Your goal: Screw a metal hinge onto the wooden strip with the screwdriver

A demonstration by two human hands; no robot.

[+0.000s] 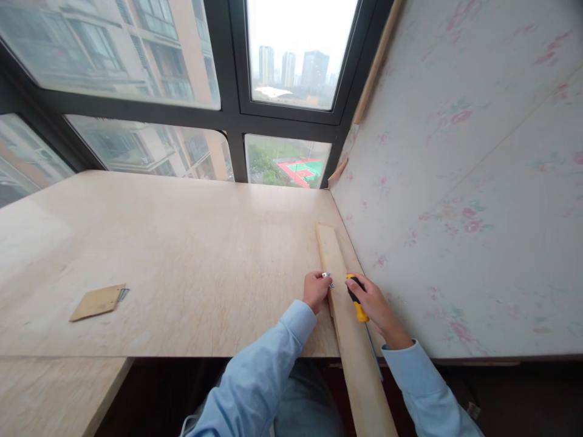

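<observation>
A long narrow wooden strip (350,328) lies along the right side of the light plywood tabletop (182,261), close to the floral-papered wall. My left hand (315,290) pinches a small metal piece (327,276) against the strip's left edge. My right hand (371,303) grips a tool with a yellow and black handle (356,298), held at the strip's right edge; a thin blue shaft (372,355) runs back from it toward my sleeve.
A small brown card with metal pieces beside it (98,301) lies at the table's left. The papered wall (464,200) stands right next to the strip. Dark-framed windows (228,115) close the far side. The table's front edge drops off near my knees.
</observation>
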